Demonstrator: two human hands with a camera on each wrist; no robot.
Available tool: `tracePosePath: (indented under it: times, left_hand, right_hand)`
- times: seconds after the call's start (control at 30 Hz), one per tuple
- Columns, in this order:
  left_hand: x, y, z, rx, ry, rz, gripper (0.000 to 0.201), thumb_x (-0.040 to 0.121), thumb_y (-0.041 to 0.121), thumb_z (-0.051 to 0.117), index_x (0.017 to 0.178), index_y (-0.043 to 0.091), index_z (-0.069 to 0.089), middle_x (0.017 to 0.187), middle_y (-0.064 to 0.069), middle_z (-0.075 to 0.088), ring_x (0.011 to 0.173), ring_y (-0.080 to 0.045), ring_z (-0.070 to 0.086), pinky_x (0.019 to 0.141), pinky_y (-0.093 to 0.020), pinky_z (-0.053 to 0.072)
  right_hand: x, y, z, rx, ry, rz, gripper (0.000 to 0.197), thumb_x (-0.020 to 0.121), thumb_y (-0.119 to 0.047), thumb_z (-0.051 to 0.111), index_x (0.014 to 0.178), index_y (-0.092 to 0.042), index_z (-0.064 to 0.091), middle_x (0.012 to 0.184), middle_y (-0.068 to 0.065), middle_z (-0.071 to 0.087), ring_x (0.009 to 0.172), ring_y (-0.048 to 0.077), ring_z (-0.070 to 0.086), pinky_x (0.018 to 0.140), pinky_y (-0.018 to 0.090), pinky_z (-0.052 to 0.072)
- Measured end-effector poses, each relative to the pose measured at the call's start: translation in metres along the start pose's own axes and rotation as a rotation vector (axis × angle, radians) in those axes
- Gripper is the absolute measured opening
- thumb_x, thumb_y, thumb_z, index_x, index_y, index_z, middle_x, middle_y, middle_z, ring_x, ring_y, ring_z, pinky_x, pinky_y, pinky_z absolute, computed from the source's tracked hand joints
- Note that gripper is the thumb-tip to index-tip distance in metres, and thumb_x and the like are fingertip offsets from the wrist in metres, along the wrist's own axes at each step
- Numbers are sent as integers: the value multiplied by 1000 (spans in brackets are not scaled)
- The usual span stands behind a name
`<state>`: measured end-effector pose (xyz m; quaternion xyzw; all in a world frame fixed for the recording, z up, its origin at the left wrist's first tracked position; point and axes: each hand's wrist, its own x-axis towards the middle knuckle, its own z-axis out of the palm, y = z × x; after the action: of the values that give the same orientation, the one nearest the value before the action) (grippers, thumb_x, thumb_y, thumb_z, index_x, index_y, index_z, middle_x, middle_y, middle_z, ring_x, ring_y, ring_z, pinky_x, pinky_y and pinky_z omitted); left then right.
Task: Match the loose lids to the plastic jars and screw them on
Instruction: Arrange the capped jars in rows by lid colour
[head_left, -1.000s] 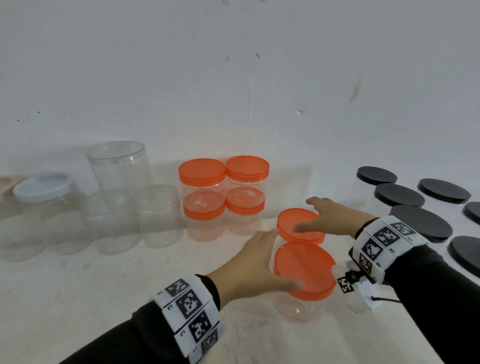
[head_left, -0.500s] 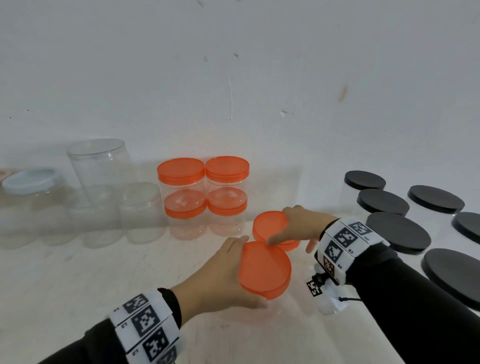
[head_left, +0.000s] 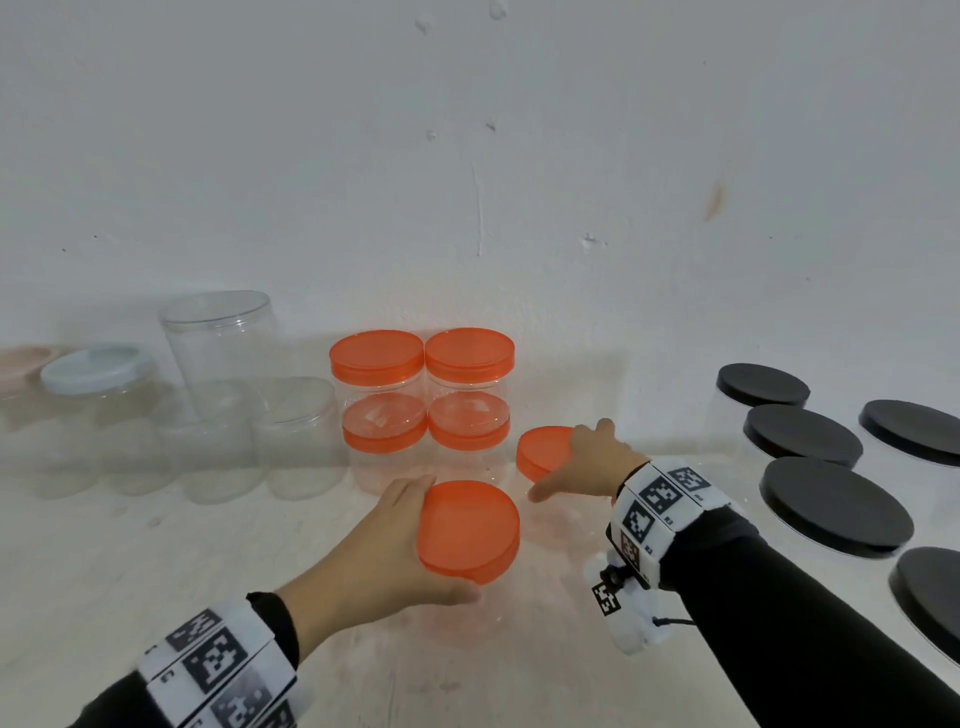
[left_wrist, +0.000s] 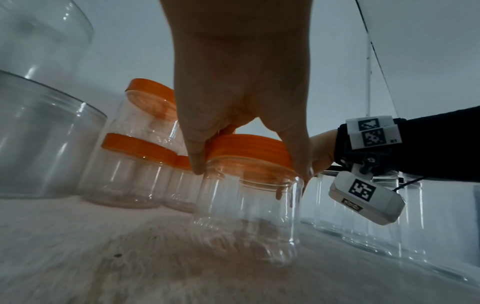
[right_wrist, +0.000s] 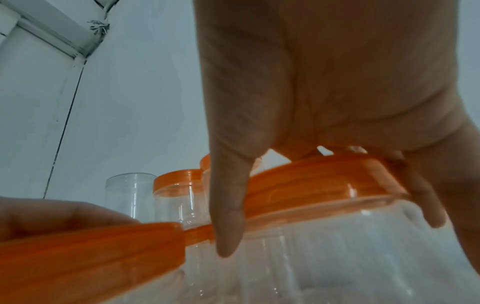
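Note:
My left hand (head_left: 423, 540) grips the orange lid (head_left: 467, 530) of a clear plastic jar, fingers and thumb curled round its rim. In the left wrist view that lid (left_wrist: 249, 152) sits on the jar (left_wrist: 249, 216), which is tilted close above the table. My right hand (head_left: 571, 460) grips the orange lid (head_left: 540, 452) of a second clear jar just behind and to the right. The right wrist view shows thumb and fingers clasping this lid (right_wrist: 324, 185) on its jar (right_wrist: 337, 246).
Stacked orange-lidded jars (head_left: 376, 358) stand against the wall behind my hands. Lidless clear jars (head_left: 296, 436) and a pale-blue-lidded jar (head_left: 96, 369) stand at the left. Several black-lidded jars (head_left: 836, 504) crowd the right side. A white wall closes the back.
My left hand has carried its orange-lidded jar to the left, away from the right hand's jar. The right hand has stayed on its lid, closing its fingers round it.

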<state>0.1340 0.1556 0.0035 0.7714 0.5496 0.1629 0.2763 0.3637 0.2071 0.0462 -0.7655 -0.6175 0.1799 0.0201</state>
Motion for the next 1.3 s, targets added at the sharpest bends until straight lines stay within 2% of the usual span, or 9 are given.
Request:
tracePosePath:
  times: [0.17, 0.3, 0.43, 0.73, 0.87, 0.97, 1.17, 1.23, 1.3]
  left_hand:
    - [3, -3, -2, -35, 13, -29, 141, 39, 79, 70, 153, 24, 7, 148, 14, 20, 122, -1, 31, 95, -14, 31]
    - [6, -5, 0, -39, -2, -23, 136, 44, 75, 72, 152, 27, 6, 133, 23, 16, 115, 3, 33, 80, -4, 32]
    - [6, -5, 0, -55, -16, -26, 132, 45, 74, 72, 150, 31, 6, 126, 28, 14, 106, 14, 36, 70, 1, 34]
    - [6, -8, 3, -45, 0, -37, 133, 49, 73, 73, 152, 31, 0, 127, 31, 10, 113, 6, 31, 79, -7, 33]
    - [6, -9, 4, -57, 3, -36, 134, 47, 73, 71, 152, 30, 1, 129, 29, 11, 115, 3, 32, 81, -8, 34]
    - [6, -10, 3, -60, 7, -17, 134, 45, 75, 70, 152, 29, 3, 131, 26, 14, 114, 3, 34, 76, -6, 36]
    - [7, -13, 2, -73, 47, 22, 127, 46, 66, 79, 151, 28, 17, 141, 13, 25, 120, -4, 38, 93, -17, 35]
    - [8, -13, 2, -77, 45, 37, 128, 41, 69, 77, 149, 30, 20, 141, 12, 27, 120, -6, 39, 93, -19, 36]
    - [9, -13, 3, -74, 49, 49, 125, 44, 66, 83, 148, 31, 22, 139, 10, 29, 119, -7, 40, 93, -21, 37]
  right_hand:
    - [24, -3, -2, 99, 136, 63, 101, 76, -47, 77, 144, 2, 21, 142, 14, 25, 128, 34, 36, 105, 41, 39]
    - [41, -6, -2, 158, 175, 49, 101, 76, -43, 79, 145, 1, 19, 144, 14, 23, 129, 35, 33, 105, 43, 39]
    - [54, -8, 1, 163, 181, 12, 102, 75, -42, 79, 145, 0, 18, 143, 13, 23, 129, 33, 32, 101, 41, 42]
    - [70, -9, 10, 197, 208, -26, 101, 77, -44, 77, 147, -3, 19, 142, 14, 25, 127, 33, 37, 96, 39, 42]
    - [65, -6, 12, 228, 222, -53, 110, 78, -42, 77, 153, -14, 3, 154, 14, 10, 137, 39, 24, 104, 47, 35]
    - [51, -7, 6, 343, 295, -81, 106, 79, -41, 76, 153, -14, 6, 156, 12, 8, 141, 38, 17, 106, 50, 33]
    - [-22, -1, -12, 558, 482, -322, 79, 84, -27, 69, 149, -16, 26, 153, 2, 24, 139, 23, 24, 106, 32, 28]
    - [-57, 9, -18, 544, 543, -407, 73, 85, -30, 69, 147, -19, 31, 149, -4, 29, 137, 16, 27, 103, 21, 26]
    - [-93, 23, -24, 539, 608, -454, 67, 86, -33, 67, 144, -24, 36, 140, -14, 34, 133, 6, 29, 93, 4, 23]
